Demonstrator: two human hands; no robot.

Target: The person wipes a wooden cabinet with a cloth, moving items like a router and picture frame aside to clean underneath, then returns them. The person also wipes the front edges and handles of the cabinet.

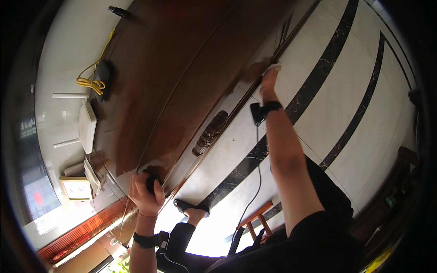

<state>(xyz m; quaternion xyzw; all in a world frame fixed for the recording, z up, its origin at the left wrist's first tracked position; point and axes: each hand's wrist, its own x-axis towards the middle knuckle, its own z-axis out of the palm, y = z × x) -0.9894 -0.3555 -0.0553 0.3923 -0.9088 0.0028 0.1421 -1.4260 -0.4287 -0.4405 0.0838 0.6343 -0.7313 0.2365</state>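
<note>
Pressed against the front edge of a long brown cabinet [191, 71], my right hand [269, 82] grips a white cloth or tissue [274, 65], of which only a crumpled end shows. My left hand [145, 194] is at the near end of the cabinet top, fingers curled and thumb apart. Something dark shows between its thumb and fingers; whether this is a held object or shadow, I cannot tell. The glossy top reflects the hand. A black strap with a small device is on each wrist, each with a cable.
Along the wall stand a white router [88, 126], a black box [102, 81] with a coiled yellow cable [90, 83], and a framed picture [75, 188]. A dark carved ornament [210, 133] marks the cabinet front. A wooden stool or chair [257, 221] stands on the tiled floor [327, 112].
</note>
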